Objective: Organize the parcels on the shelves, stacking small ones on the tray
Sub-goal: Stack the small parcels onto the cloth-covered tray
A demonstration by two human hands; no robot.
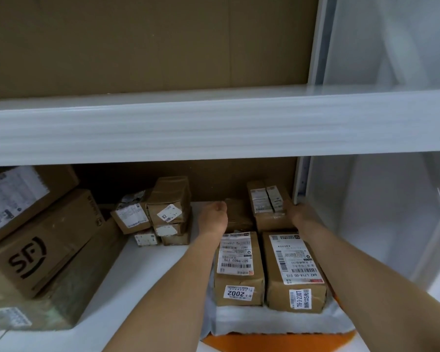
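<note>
An orange tray [277, 342] sits on the lower shelf at the front right. A white padded bag [277, 322] lies on it, with two long brown parcels on top, one labelled 2002 [239, 275] and one labelled 76-3-2307 [295, 275]. Behind them stands a plain small brown parcel [238, 215], and my left hand [212, 217] grips its left side. At the back right a labelled parcel [264, 199] rests on another brown parcel [272, 222]. My right hand [299, 213] holds the right side of this stack. The fingertips of both hands are hidden.
Several small taped parcels [168, 207] are piled at the middle back of the shelf. Large boxes fill the left, among them one marked SF [36, 250]. The upper shelf's white edge [214, 128] hangs low overhead, and a shelf post [300, 179] stands just right of my right hand.
</note>
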